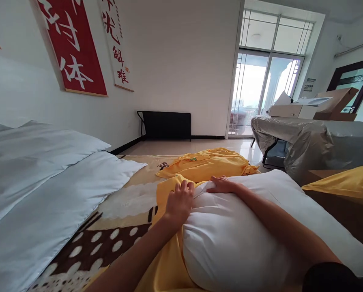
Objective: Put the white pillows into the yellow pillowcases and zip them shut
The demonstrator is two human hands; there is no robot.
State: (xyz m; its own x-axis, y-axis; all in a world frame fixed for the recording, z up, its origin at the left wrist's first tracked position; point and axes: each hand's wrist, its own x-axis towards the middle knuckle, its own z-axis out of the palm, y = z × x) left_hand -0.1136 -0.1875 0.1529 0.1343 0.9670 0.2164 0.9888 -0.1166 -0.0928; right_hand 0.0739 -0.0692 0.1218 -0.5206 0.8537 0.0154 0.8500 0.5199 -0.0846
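A plump white pillow [245,239] lies on the bed in front of me, partly on a yellow pillowcase [166,263]. My left hand [179,200] is closed, gripping the yellow pillowcase edge at the pillow's far end. My right hand [222,185] lies flat with fingers stretched out on top of the pillow's far end, its forearm resting across the pillow. More yellow fabric [208,164] is bunched up further down the bed.
White pillows [38,162] and a white duvet lie at the left on a patterned blanket [114,227]. A covered table [318,142] with boxes stands at the right. A yellow cloth [345,184] drapes a brown stand. A black radiator [166,125] and glass doors are at the back.
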